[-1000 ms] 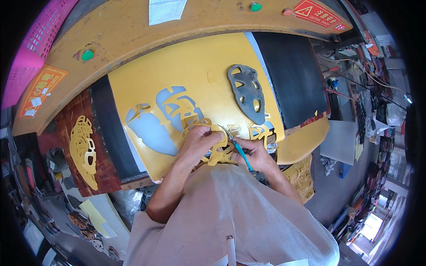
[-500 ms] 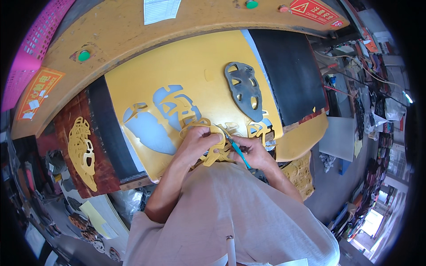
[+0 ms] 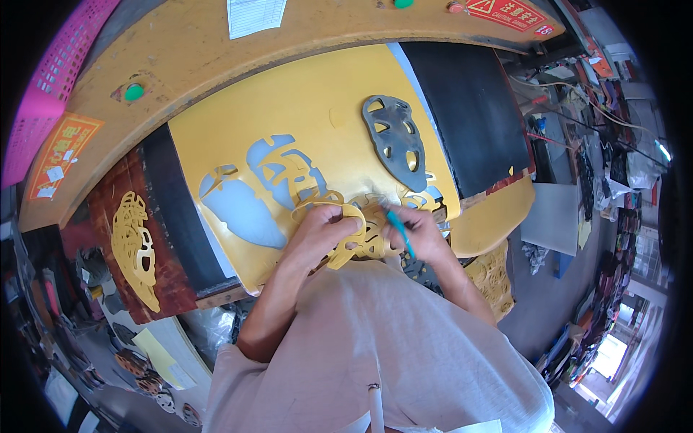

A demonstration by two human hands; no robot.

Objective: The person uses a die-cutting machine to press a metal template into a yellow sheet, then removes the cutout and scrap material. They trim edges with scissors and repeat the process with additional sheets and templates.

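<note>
My left hand [image 3: 323,229] pinches a yellow cut-out piece [image 3: 338,256] with curved openings, its thumb on top. A loop of the piece curls around the thumb, and more yellow lattice hangs close to my lap. In my right hand [image 3: 422,234] is a slim teal-handled tool [image 3: 401,232]; its working end is blurred, so its exact kind does not show. The tool is a little to the right of the left hand, apart from its fingers. Beyond both hands lies a yellow sheet [image 3: 289,94] with shoe-upper-like shapes cut out, and a dark grey holed plate [image 3: 395,141] rests on it.
Black panels [image 3: 462,115] flank the sheet. Several thin yellow cut-outs [image 3: 135,245] lie on the red-brown board at left. A yellow machine beam [image 3: 188,76] with green buttons spans the far side. Patterned yellow pieces [image 3: 492,281] sit at lower right, near a pink basket-free grey panel [image 3: 548,224].
My right hand has drawn the teal tool away from the yellow piece, slightly right and farther from my body. The left hand keeps its grip nearly in place.
</note>
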